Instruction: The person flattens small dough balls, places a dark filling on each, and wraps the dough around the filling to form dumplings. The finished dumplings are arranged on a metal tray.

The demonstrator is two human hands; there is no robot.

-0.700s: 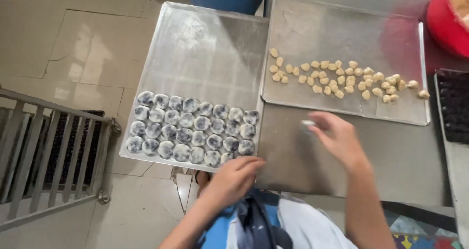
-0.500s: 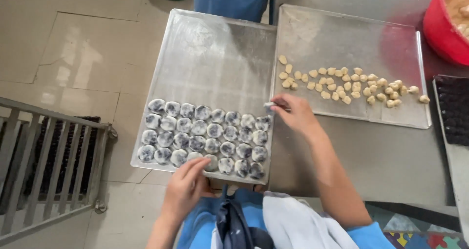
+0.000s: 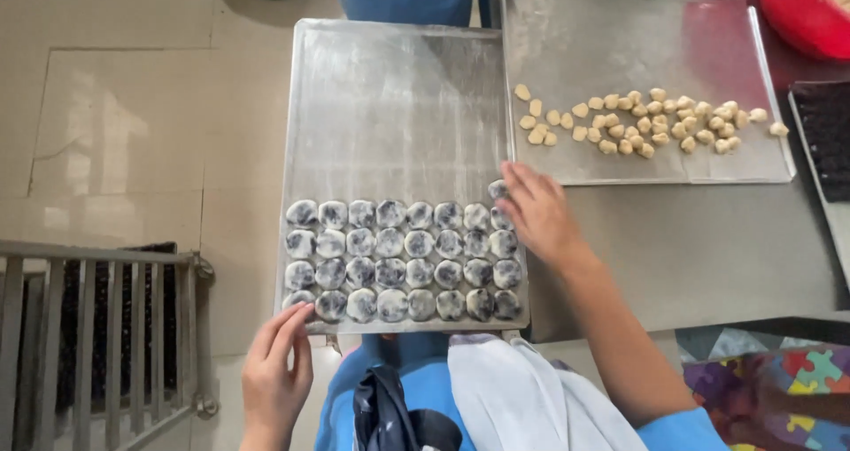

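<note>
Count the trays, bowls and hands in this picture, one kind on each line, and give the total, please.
Metal trays: 2
Dark tray: 1
Red bowl: 1
Hands: 2
Total: 6

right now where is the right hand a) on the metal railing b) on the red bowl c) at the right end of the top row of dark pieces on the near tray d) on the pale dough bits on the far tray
c: the right hand rests at the right end of the top row, fingertips at a dark dusted piece on the near tray; the pale dough bits lie apart on the far tray.
</note>
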